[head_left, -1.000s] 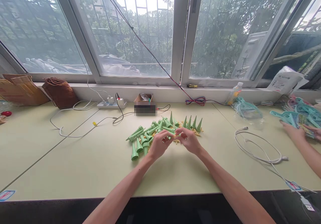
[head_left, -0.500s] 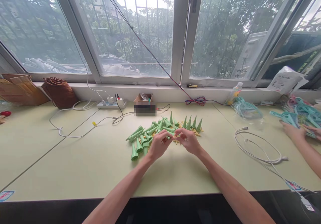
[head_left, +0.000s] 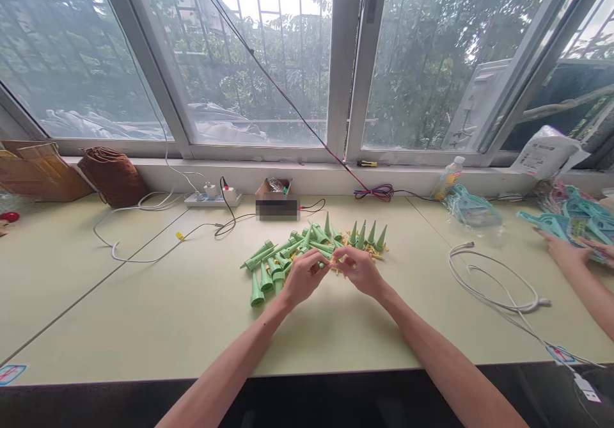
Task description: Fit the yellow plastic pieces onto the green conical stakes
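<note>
My left hand [head_left: 305, 277] is closed around a green plastic watering spike [head_left: 322, 265], mostly hidden by the fingers. Close against it, my right hand [head_left: 361, 272] pinches at the same spot. Whatever lies between its fingertips is too small and covered to make out. Behind and left of the hands lies a heap of green cone-shaped spikes [head_left: 265, 279], some with open wide ends. Several more spikes [head_left: 362, 235] stand point-up beyond my right hand, with small yellow plastic pieces [head_left: 377, 257] scattered around them.
A small cardboard box [head_left: 274, 188] and a power strip [head_left: 213, 200] stand along the window side. White cable [head_left: 494, 309] loops over the table [head_left: 182, 325] at right. Farther right, another person's hands [head_left: 568, 253] touch turquoise plastic items [head_left: 580, 214].
My hands stay together at nearly the same place, with only slight finger movement. The other person's hands have shifted a little to the right.
</note>
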Action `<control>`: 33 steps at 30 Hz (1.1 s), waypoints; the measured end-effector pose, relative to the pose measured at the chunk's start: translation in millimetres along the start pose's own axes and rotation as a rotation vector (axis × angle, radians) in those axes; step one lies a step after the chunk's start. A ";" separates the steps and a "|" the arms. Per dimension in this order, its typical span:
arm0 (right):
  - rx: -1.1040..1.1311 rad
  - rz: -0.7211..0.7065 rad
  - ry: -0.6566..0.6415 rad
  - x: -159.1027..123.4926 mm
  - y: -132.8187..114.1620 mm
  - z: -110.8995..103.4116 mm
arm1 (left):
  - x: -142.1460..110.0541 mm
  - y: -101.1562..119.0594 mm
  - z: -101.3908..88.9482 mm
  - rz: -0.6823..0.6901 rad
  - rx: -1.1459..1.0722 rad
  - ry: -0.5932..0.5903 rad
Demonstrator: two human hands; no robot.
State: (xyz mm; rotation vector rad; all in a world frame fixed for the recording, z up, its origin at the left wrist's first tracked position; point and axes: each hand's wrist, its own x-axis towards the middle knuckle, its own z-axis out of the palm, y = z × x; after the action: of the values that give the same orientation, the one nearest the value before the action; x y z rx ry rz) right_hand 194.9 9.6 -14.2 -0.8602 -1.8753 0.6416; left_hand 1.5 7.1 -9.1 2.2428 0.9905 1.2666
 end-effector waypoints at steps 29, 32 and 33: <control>-0.029 -0.006 0.035 0.9 2.9 -0.7 | -1.6 1.0 1.8 0.082 -0.010 -0.035; -0.044 -0.033 0.045 0.5 4.3 -0.3 | -1.6 1.9 2.4 0.105 -0.034 -0.026; -0.047 -0.038 0.044 0.4 4.8 -0.2 | -1.7 2.3 2.5 0.106 -0.041 -0.028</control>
State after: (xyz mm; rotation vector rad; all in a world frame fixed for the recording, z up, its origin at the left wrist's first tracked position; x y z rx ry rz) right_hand 196.4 13.0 -17.4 -0.8607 -1.8688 0.5526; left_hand 3.9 4.4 -10.0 2.3021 0.8374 1.2831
